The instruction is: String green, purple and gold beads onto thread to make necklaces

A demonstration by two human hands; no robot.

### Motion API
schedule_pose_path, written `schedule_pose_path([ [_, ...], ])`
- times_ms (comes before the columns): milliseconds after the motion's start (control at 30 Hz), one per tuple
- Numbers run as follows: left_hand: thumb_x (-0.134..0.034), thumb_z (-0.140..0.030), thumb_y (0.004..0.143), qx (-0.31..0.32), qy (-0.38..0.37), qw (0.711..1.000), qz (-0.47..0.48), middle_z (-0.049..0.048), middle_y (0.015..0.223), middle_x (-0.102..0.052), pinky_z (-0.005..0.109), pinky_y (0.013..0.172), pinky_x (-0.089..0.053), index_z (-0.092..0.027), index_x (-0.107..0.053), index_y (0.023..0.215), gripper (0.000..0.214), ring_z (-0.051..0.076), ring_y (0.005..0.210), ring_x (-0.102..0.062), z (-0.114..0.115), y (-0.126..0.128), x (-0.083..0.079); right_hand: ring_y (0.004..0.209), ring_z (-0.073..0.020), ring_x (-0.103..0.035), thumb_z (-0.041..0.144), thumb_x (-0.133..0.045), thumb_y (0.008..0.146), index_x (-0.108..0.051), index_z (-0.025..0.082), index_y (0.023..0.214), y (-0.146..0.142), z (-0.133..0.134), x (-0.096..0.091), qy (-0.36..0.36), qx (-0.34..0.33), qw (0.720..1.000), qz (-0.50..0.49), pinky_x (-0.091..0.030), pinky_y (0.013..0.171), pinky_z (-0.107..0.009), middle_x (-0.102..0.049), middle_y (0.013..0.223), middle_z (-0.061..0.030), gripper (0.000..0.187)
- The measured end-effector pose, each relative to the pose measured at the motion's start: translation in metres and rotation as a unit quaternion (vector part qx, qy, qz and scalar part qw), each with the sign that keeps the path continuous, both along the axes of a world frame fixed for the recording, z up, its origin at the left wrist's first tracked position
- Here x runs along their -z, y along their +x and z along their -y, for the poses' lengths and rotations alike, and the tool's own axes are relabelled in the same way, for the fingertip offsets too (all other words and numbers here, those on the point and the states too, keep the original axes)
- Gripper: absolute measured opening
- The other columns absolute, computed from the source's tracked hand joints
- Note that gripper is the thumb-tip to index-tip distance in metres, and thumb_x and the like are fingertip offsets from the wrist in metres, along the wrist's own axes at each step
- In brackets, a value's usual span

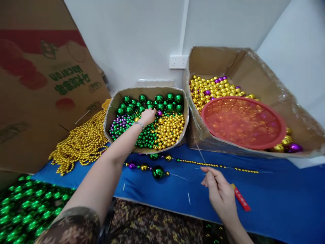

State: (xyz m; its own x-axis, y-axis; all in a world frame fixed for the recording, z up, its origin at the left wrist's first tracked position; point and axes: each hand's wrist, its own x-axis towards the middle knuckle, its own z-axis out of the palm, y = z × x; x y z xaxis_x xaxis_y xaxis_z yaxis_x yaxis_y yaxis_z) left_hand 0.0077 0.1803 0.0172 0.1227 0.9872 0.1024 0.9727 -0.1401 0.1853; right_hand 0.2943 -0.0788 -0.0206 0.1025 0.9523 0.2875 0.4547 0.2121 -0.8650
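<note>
One thread (pixel 200 153) pinched in right hand (pixel 220 190), slanting away; boxed beads (pixel 169 130) lie leftward, under left hand (pixel 148 117), grip unclear

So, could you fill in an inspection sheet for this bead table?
Surface: blue cloth, with small white slivers on it.
Job's things: beaded strands lying on the cloth; open bead box behind them.
Clutter: red-and-yellow item, too small to identify.
Hands: left hand in the bead box, grip unclear; right hand pinching a thin line.
Cables: nothing seen.
Surroundings: printed carton and gold bead chains at picture left; larger carton with red basket at right; wall socket behind.
</note>
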Motion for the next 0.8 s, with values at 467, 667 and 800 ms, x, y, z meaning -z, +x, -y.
schedule_pose_path([
  [467, -0.075, -0.037, 0.074, 0.083, -0.238, 0.641, 0.725, 0.0061, 0.089, -0.067, 0.03, 0.07, -0.055, -0.014, -0.061, 0.105, 0.041, 0.014, 0.073, -0.067, 0.188, 0.006, -0.002, 0.063, -0.0168, -0.063, 0.055, -0.052, 0.087, -0.065, 0.017, 0.102, -0.059, 0.009, 0.003, 0.03, -0.015, 0.999, 0.039, -0.051, 0.061, -0.026, -0.064, 0.072, -0.0031, 0.043],
  [667, -0.087, -0.041, 0.058, 0.062, -0.268, 0.509, 0.815, 0.0036, 0.081, -0.066, 0.03, 0.064, -0.056, -0.014, -0.061, 0.101, 0.057, 0.015, 0.067, -0.068, 0.279, -0.002, 0.015, 0.051, -0.0122, -0.049, 0.055, -0.061, 0.081, -0.063, 0.017, 0.112, -0.104, 0.025, -0.003, 0.093, -0.087, 0.99, 0.066, -0.046, 0.054, -0.025, -0.048, 0.06, 0.0048, 0.049],
  [800, -0.087, -0.04, 0.058, 0.028, -0.231, 0.471, 0.851, 0.0043, 0.08, -0.067, 0.03, 0.063, -0.056, -0.014, -0.061, 0.1, 0.056, 0.015, 0.068, -0.067, 0.305, -0.01, 0.023, 0.048, -0.0121, -0.049, 0.054, -0.061, 0.081, -0.067, 0.019, 0.11, -0.122, 0.035, -0.006, 0.123, -0.152, 0.975, 0.104, -0.045, 0.048, -0.025, -0.054, 0.061, 0.0027, 0.045],
])
